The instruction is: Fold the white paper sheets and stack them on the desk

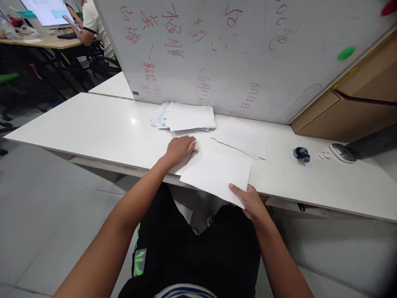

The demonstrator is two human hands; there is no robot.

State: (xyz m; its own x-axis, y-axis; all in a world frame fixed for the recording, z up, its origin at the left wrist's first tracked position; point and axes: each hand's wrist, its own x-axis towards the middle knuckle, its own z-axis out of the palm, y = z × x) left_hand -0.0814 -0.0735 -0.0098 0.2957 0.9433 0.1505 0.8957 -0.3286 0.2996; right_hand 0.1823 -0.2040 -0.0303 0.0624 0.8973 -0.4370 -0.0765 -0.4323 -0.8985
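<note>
White paper sheets (217, 171) lie partly on the table and reach past its front edge. My right hand (249, 203) pinches their near right corner, thumb on top and fingers underneath. At the far left corner of the paper, my left hand (180, 149) presses down with its fingers together over a small grey-white object (195, 147). Most of that object is hidden under the palm; its visible end looks like part of a stapler. Just beyond the left hand is a thick, uneven paper stack (190, 117). A few loose printed sheets (243, 138) lie behind the held paper.
A whiteboard (223, 62) with red writing stands along the back of the white table (102, 124). To the right are a dark blue object (301, 154), a small white piece (324, 155), a black-and-white device (343, 152) and cardboard boxes (350, 103). A person (96, 29) sits at another desk.
</note>
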